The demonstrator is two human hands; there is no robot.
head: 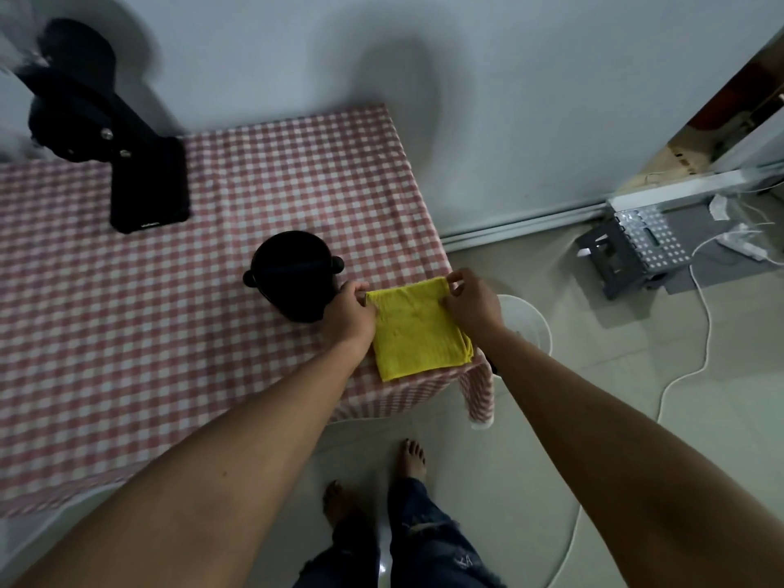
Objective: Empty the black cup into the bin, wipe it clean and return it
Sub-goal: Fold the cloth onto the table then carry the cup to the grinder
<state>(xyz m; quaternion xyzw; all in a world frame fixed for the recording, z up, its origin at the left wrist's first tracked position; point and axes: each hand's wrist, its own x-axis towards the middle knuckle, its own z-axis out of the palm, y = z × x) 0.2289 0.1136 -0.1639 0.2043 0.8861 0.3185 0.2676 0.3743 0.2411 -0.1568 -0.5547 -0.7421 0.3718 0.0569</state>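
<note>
**Yellow cloth pinched at both far corners**

Both forearms reach over the checked tablecloth (127,333). Left hand (348,312) and right hand (471,301) each pinch a far corner of the folded yellow cloth (418,331), which lies flat at the table's near right corner. Just left of it the black cup (292,282) stands upright, beside the left hand. A white bin (528,322) sits on the floor beyond the table edge.

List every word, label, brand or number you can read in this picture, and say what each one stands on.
Small pale lettering on the near edge of the black stand base: too small and blurred to read.
No text shows on the black cup, the yellow cloth or the checked tablecloth.
</note>
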